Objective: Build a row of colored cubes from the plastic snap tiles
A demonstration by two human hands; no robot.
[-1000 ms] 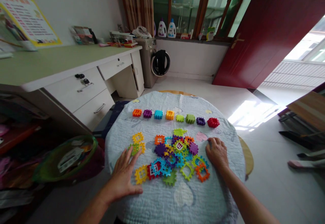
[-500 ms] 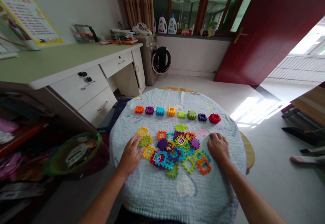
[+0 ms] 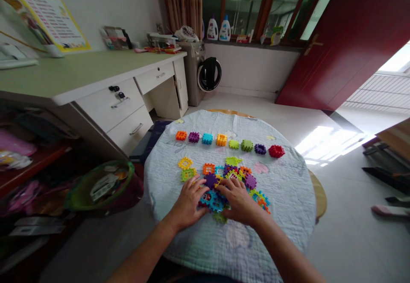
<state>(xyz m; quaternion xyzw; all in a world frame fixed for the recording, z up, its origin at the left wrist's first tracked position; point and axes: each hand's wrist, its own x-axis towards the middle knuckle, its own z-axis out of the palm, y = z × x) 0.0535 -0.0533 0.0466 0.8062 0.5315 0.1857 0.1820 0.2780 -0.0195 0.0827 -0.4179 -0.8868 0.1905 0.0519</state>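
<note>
A loose pile of interlocking plastic tiles in many colours lies on the round table. My left hand [image 3: 189, 201] is over the pile's left side, fingers spread, near a dark purple tile [image 3: 210, 180] and a blue tile [image 3: 217, 203]. From the right, my right hand [image 3: 239, 200] reaches over the middle with its fingers apart, hiding several tiles. Neither hand visibly grips a tile. Left of the pile lie a green window tile [image 3: 188, 174] and a yellow tile [image 3: 185, 162]. A purple tile [image 3: 251, 181] shows beyond my right hand.
Built cubes stand in a row behind the pile, from an orange cube [image 3: 181, 135] to a red block [image 3: 276, 151]. A pale blue cloth [image 3: 285, 189] covers the table. A green-rimmed basket [image 3: 130, 180] stands at left, below a desk [image 3: 96, 71].
Both hands have moved inward from the pile's sides to over it, my right hand by far the most. The view has shifted slightly. The row of cubes stands unchanged.
</note>
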